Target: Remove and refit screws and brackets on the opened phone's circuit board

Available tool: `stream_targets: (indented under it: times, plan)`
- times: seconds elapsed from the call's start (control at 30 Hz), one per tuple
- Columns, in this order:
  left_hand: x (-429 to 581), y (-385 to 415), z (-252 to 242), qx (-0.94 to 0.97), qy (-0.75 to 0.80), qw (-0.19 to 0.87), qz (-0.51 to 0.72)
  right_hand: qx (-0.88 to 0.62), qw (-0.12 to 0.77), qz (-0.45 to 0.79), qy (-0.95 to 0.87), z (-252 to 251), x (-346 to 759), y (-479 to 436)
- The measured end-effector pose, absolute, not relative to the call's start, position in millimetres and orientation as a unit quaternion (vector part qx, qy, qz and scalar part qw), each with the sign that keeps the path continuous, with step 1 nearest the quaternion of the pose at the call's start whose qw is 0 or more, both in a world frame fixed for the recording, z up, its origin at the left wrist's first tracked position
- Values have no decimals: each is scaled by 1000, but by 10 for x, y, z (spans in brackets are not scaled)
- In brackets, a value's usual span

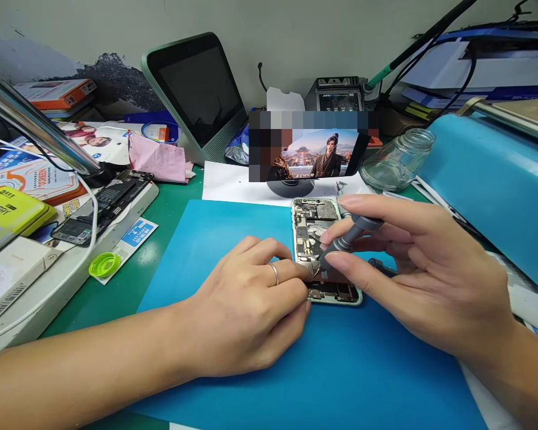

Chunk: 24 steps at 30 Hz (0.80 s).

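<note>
An opened smartphone [329,212] with its circuit boards bare lies on a blue mat [233,224]. My left hand [260,298] rests at the phone's left side, fingers curled. Its index fingertip presses on the inside near the lower half, and the lower fingers lie against the edge. A ring is on one finger. In my right hand [425,269] a dark grey screwdriver [347,239] is pinched between thumb and fingers, tilted, its tip down in the phone close to my left fingertip. A dark object [379,266] partly shows under the right hand; its kind is unclear.
Behind the phone, a propped phone [332,155] plays a video. A glass jar [399,158] stands to its right, a smart display [197,89] to its left. Phone parts [103,206], a green cap [104,264] and a yellow battery box [13,215] crowd the left side.
</note>
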<state>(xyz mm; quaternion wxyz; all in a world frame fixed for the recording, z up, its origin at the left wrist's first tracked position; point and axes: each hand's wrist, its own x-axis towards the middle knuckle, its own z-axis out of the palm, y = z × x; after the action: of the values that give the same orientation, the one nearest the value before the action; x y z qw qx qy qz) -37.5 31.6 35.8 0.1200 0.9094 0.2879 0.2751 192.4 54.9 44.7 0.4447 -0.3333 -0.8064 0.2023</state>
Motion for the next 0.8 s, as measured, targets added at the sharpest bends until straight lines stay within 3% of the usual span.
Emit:
stream_targets:
  times: [0.8]
  plan:
    - [-370,324,370,904,297,134,276,-357,473,153,-791,480,1947,577]
